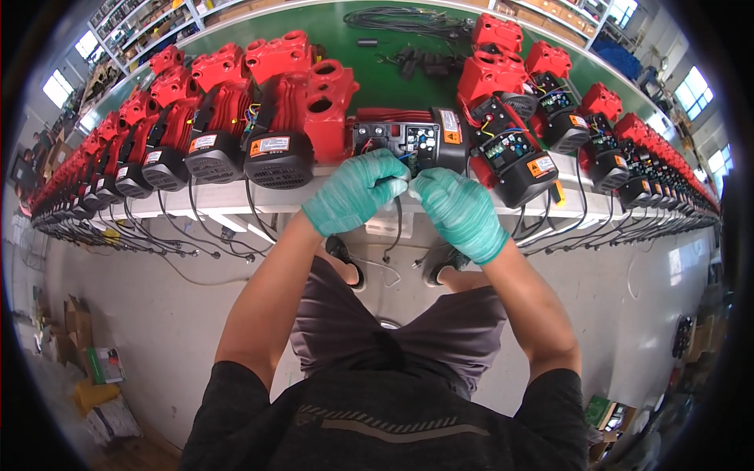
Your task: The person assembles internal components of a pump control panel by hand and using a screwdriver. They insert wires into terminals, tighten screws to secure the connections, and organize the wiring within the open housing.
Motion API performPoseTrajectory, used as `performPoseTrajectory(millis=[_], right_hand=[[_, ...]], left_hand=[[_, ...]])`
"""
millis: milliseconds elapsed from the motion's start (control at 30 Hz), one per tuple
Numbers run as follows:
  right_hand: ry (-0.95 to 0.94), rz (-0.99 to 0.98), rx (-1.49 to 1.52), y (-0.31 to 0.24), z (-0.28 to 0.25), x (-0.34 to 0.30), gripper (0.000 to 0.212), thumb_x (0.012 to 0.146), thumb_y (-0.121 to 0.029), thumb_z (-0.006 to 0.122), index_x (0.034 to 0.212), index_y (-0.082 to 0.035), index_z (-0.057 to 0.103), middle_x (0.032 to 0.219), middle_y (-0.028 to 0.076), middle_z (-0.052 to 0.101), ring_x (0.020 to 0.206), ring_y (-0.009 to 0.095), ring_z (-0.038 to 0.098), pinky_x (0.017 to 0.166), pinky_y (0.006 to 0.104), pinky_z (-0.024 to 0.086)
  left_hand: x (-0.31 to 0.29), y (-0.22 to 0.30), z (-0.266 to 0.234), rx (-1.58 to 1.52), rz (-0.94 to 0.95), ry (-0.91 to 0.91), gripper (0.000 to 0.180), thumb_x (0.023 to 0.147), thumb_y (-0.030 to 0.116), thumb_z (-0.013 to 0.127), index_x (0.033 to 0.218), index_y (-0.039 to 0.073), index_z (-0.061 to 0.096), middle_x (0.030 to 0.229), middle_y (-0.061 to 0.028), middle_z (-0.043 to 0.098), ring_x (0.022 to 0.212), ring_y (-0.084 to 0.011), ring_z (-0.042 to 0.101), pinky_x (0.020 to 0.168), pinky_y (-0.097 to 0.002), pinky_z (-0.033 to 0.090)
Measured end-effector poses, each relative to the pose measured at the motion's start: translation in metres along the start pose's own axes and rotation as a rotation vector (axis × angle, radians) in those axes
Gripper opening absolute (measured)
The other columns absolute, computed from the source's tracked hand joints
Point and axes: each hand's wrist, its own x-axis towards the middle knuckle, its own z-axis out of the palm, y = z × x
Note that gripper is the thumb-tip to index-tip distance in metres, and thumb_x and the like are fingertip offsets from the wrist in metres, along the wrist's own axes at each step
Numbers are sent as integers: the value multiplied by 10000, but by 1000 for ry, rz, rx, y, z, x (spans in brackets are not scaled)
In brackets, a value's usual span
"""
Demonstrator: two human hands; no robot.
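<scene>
In front of me lies a red and black motor pump (330,118) with its control box uncovered. A circuit board (416,140) and a few thin wires show inside the box. Both my hands wear green knit gloves and meet at the box's near edge. My left hand (363,188) is closed, its fingertips pinched together by the wires. Close against it, my right hand (457,208) is closed in a pinch too. What the fingertips hold is too small and covered to name. A black power cable (399,224) hangs down just below the hands.
Finished-looking red pumps with covers (279,161) line the bench on the left. Pumps with bare circuit boards (514,149) line the right. Wire bundles (408,22) and small black parts (428,61) lie on the green bench top (345,55). Cables dangle off the front edge.
</scene>
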Motion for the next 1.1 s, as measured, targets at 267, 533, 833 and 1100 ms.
performPoseTrajectory(millis=[267, 533, 833, 1100], right_hand=[[-95, 826, 670, -21, 0, 3, 265, 996, -206, 687, 1149, -2, 613, 767, 88, 666, 653, 207, 646, 631, 338, 526], [-114, 804, 762, -2, -1, 41, 250, 978, -195, 703, 1110, 13, 657, 857, 134, 688, 737, 206, 642, 714, 354, 533], [-117, 835, 591, -11, 2, 33, 183, 988, -188, 682, 1038, -13, 679, 800, 148, 677, 712, 235, 640, 693, 368, 519], [33, 718, 566, -11, 11, 31, 158, 966, -167, 695, 1027, -21, 686, 837, 198, 704, 716, 338, 679, 679, 411, 533]], left_hand=[[-2, -3, 0, 30, 39, -14, 147, 957, 112, 680, 1071, 19, 669, 957, -89, 610, 870, -245, 632, 787, -359, 516], [-3, -7, 8, 14, 87, 17, 143, 935, 58, 679, 1076, 31, 683, 984, -86, 603, 840, -226, 635, 746, -352, 526], [-20, -7, 11, -428, -94, 154, 295, 1005, 28, 557, 1298, 56, 567, 967, -83, 645, 810, -146, 656, 741, -332, 559], [-2, 17, 9, -356, -320, 231, 240, 1013, 91, 635, 1240, 15, 648, 934, -63, 680, 689, -100, 650, 672, -254, 565]])
